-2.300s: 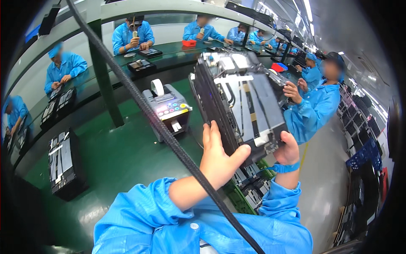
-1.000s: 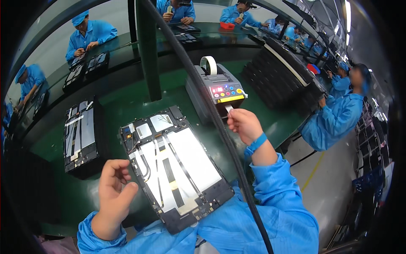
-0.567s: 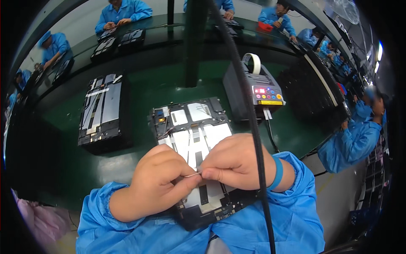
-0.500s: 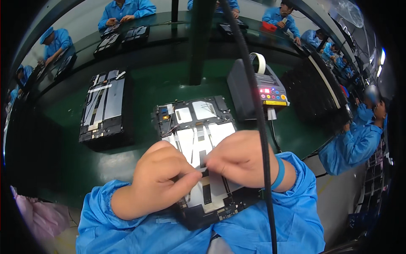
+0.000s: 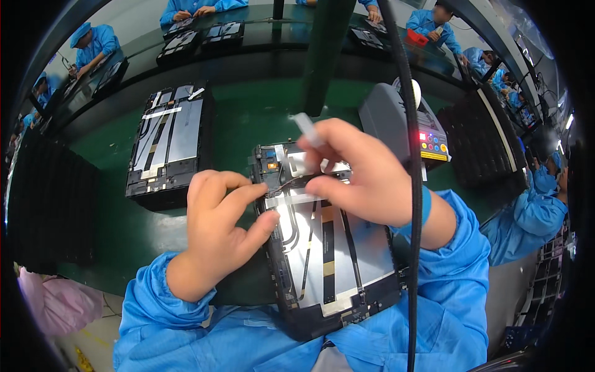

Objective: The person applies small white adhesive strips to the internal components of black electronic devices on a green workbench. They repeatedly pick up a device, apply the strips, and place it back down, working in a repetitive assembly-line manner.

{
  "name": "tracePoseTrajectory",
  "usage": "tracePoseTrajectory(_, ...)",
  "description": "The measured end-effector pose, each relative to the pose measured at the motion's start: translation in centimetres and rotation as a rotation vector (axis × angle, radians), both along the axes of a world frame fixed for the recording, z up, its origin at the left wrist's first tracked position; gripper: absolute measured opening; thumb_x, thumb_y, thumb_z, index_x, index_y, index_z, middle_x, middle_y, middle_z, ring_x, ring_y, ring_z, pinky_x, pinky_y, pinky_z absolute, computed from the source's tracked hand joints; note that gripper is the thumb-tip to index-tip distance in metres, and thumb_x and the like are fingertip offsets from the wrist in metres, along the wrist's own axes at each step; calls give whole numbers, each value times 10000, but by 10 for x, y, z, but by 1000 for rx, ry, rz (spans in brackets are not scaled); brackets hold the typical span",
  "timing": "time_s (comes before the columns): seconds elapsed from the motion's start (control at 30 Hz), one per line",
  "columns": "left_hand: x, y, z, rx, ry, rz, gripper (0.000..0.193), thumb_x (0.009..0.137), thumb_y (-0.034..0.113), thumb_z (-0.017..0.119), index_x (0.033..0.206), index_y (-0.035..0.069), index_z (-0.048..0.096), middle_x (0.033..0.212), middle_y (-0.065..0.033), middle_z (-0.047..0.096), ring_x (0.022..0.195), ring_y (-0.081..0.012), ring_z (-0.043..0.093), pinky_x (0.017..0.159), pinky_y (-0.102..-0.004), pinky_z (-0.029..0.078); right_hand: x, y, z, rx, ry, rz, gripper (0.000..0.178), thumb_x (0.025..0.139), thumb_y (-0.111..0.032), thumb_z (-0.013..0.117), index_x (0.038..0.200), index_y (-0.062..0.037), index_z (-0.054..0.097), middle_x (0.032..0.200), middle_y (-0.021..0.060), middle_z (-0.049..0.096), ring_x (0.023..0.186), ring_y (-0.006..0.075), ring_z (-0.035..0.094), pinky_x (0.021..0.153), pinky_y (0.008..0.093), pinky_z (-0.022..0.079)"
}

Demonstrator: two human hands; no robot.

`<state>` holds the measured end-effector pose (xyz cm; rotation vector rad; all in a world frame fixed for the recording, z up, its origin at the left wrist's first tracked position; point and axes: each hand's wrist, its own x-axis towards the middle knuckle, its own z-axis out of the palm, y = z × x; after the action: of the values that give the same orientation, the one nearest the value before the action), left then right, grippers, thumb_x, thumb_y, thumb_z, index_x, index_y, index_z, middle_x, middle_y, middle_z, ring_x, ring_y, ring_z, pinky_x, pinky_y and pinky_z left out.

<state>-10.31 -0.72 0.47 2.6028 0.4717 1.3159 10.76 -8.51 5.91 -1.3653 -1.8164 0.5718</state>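
Note:
An opened tablet-like device (image 5: pixel 362 248), with silvery battery faces, dark ribbon cables and a black frame, lies in front of me. Across its upper part runs a whitish tape strip (image 5: pixel 291 199). My left hand (image 5: pixel 217 229) rests at the device's left edge, index fingertip touching near the strip's end and thumb apart from it. Over the upper part of the device is my right hand (image 5: pixel 362 173), slightly blurred. A short translucent piece of tape (image 5: pixel 307 129) sticks up from its index finger area, while the thumb lies near the strip below. Thin wires (image 5: pixel 286 184) run beside the left fingertips.
A stack of similar devices (image 5: pixel 167 139) stands to the left. Behind on the right is a grey tape dispenser (image 5: pixel 390 124) with lit buttons. Dark stacks (image 5: pixel 480 142) flank the bench; a black cable (image 5: pixel 414 260) hangs in front. Co-workers (image 5: pixel 96 46) sit across the bench.
My hands have parted from their pinch over the middle of the device and moved to its upper part. A translucent tape piece now shows at my right hand, and a strip lies across the device.

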Motion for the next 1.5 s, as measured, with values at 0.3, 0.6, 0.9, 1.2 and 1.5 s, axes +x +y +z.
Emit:
tracePoseTrajectory(0.3,3,10,-11,-20,91,-17,288,620,242,731,868,105,674,916,-76,543,872,-288,493,792,-414,376,-10,51,-11,193,-209,185,342,726,96,614,1036,-34,553,920,112,537,819,251,593,725,330,503)
tracePoseTrajectory(0.6,4,15,-17,-36,84,-28,289,659,294,706,874,104,668,939,-96,520,902,-303,480,820,-428,367,-17,54,-8,-7,-367,3,354,709,49,612,1043,-2,503,888,150,569,812,310,598,722,353,501)
tracePoseTrajectory(0.9,7,23,-25,-84,114,-77,403,740,396,601,1010,107,680,1118,-191,455,1088,-374,409,964,-470,305,1,49,4,-86,-153,-16,269,747,30,636,980,-7,506,831,55,535,726,108,542,649,245,467)
tracePoseTrajectory(1.2,10,26,-25,-178,124,-142,373,716,369,612,983,117,675,1122,-190,437,1095,-379,394,970,-486,299,-4,60,6,52,-464,245,260,714,-24,672,934,-51,537,789,105,596,755,294,614,646,366,489)
tracePoseTrajectory(1.5,10,27,-35,-178,59,-137,369,709,373,636,975,120,680,1124,-175,425,1099,-379,387,968,-479,303,9,59,-20,-272,231,88,364,751,10,700,1022,-55,467,920,45,614,870,112,563,725,253,480)
